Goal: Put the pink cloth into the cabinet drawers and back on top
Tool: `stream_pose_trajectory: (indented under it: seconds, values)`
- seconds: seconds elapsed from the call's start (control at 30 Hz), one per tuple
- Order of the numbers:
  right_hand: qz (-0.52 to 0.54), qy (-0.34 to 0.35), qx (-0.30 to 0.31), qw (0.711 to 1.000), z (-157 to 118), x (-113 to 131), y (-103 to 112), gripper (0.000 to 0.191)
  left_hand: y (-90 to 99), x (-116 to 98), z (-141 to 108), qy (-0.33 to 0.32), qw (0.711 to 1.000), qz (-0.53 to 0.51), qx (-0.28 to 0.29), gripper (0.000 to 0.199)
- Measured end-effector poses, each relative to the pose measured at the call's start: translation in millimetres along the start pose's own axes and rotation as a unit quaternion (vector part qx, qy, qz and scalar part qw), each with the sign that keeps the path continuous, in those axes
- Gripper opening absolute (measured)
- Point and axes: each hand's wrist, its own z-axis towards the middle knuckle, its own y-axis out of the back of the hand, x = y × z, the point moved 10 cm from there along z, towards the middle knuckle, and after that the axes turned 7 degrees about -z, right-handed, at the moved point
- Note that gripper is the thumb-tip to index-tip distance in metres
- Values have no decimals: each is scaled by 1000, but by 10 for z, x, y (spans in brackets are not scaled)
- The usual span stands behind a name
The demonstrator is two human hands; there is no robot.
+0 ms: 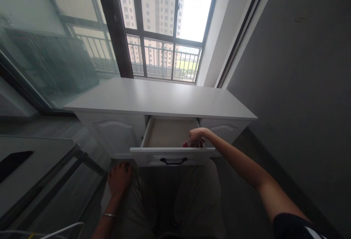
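My right hand reaches into the pulled-out drawer, near its front right corner. Its fingers are closed on a crumpled red and white cloth, which hangs down inside the drawer. Whether the cloth touches the drawer bottom I cannot tell. The drawer's pale bottom shows to the left of the cloth, and a dark handle is fixed to its front. My left hand lies on my left knee with the fingers stretched out, holding nothing.
The drawer belongs to a low white cabinet with a panelled door on either side. Behind it stands a dark-framed window. A glass-topped table is close on my left, and a wall rises at the right.
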Motion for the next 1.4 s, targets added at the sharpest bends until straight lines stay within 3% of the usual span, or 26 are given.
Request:
stream_pose_trajectory:
  seconds: [0.1, 0.17, 0.27, 0.33, 0.43, 0.5, 0.57, 0.63, 0.7, 0.83, 1.03, 1.23, 1.4]
  values:
    - [140, -3, -66, 988, -201, -296, 121, 13, 137, 66, -63, 46, 994, -93, -36, 48]
    - [315, 25, -136, 939, -373, -504, 157, 19, 335, 35, -183, 57, 980, -163, -103, 52]
    - [541, 74, -278, 790, -699, -853, 104, 23, 617, -263, -459, 7, 959, -221, -177, 53]
    - [649, 91, -360, 664, -918, -1059, -80, 24, 690, -609, -642, -42, 954, -243, -169, 46]
    - [752, 105, -445, 475, -1199, -1226, -493, 26, 656, -1271, -858, -135, 945, -279, -100, 37]
    - [772, 115, -488, 392, -1362, -1222, -749, 25, 565, -1696, -952, -189, 935, -299, -37, 33]
    - [772, 122, -521, 344, -1496, -1158, -953, 27, 463, -2023, -1007, -227, 925, -305, 13, 31]
    - [775, 113, -535, 318, -1574, -1068, -1114, 30, 347, -2243, -1035, -253, 924, -284, 50, 30]
    - [777, 99, -537, 313, -1621, -973, -1207, 30, 238, -2369, -1051, -271, 927, -249, 70, 30]
    - [775, 93, -535, 322, -1716, -861, -1213, 29, 108, -2468, -1054, -291, 934, -196, 69, 27]
    - [753, 139, -545, 342, -1768, -921, -1127, 37, 17, -2538, -952, -298, 943, -131, 67, 30]
    - [812, 201, -496, 234, -1659, -933, -1183, 39, -65, -2663, -683, -297, 946, -97, 83, 30]
    - [790, 220, -531, 215, -1869, -838, -1162, 48, -232, -2780, -321, -310, 941, -80, 111, 30]
